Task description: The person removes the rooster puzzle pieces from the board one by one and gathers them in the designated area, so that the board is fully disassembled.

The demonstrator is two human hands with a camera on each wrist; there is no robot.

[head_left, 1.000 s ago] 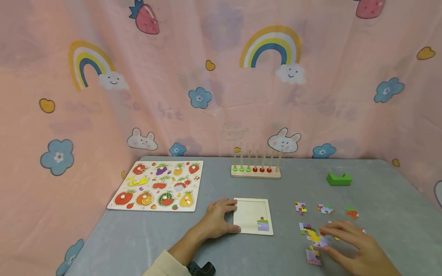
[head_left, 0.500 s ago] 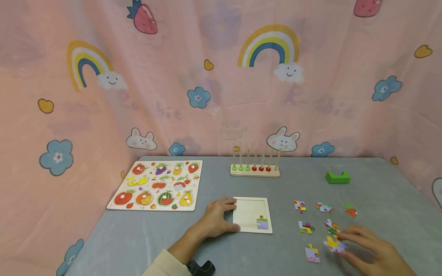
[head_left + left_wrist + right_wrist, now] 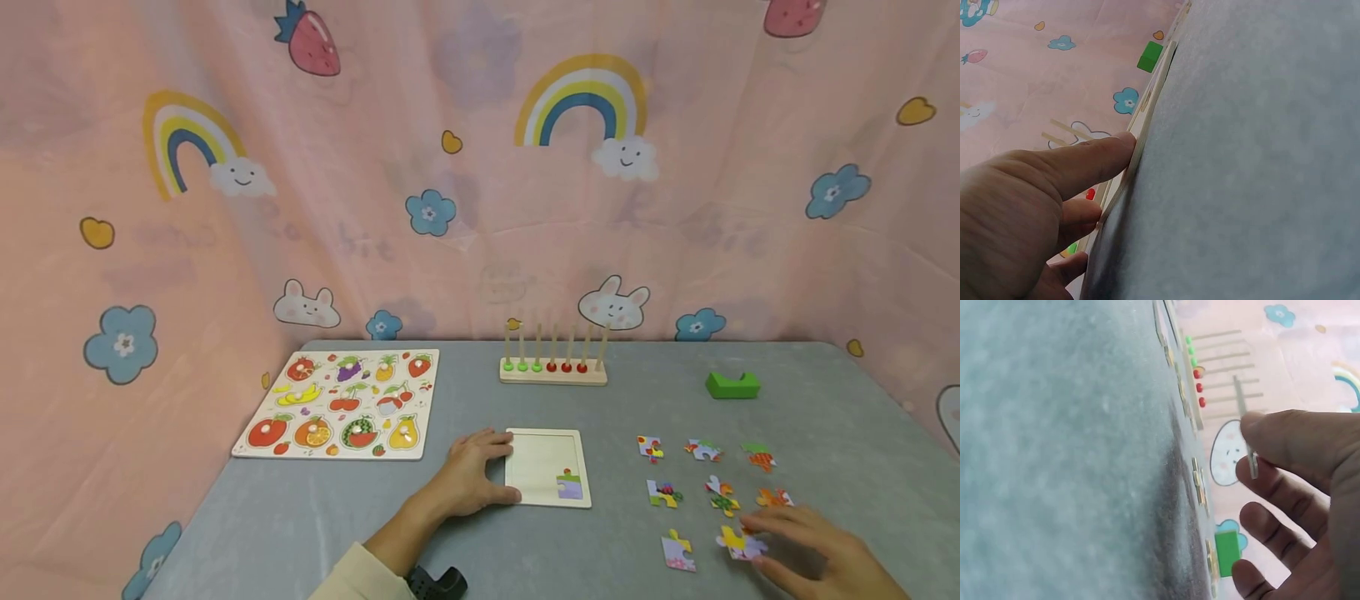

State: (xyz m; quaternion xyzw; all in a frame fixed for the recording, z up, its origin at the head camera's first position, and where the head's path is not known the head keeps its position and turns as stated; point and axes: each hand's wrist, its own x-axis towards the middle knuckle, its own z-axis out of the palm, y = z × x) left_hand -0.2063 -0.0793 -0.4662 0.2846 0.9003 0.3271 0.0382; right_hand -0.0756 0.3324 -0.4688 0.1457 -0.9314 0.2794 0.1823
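In the head view my right hand (image 3: 828,550) pinches a yellow and purple jigsaw piece (image 3: 741,543) by its right side, between thumb and fingers. The right wrist view shows that piece (image 3: 1246,428) edge-on, raised off the table, the other fingers loosely bent. My left hand (image 3: 476,475) rests against the left side of a square wooden puzzle tray (image 3: 536,467), thumb near its front corner and fingertips near its back corner. Edge-on in the left wrist view, the tray (image 3: 1147,122) meets the straight thumb. One purple and green jigsaw piece (image 3: 569,485) lies in the tray's front right corner.
Several loose jigsaw pieces (image 3: 678,552) lie in rows on the grey table (image 3: 600,558) right of the tray. A fruit peg board (image 3: 360,446) lies at left. Behind stand a pegged bead rack (image 3: 553,377) and a green notched block (image 3: 733,386). A patterned curtain (image 3: 480,275) hangs behind.
My right hand has moved right with the pinched jigsaw piece, away from the left column of loose pieces, uncovering pieces behind it. The left hand and tray stay put.
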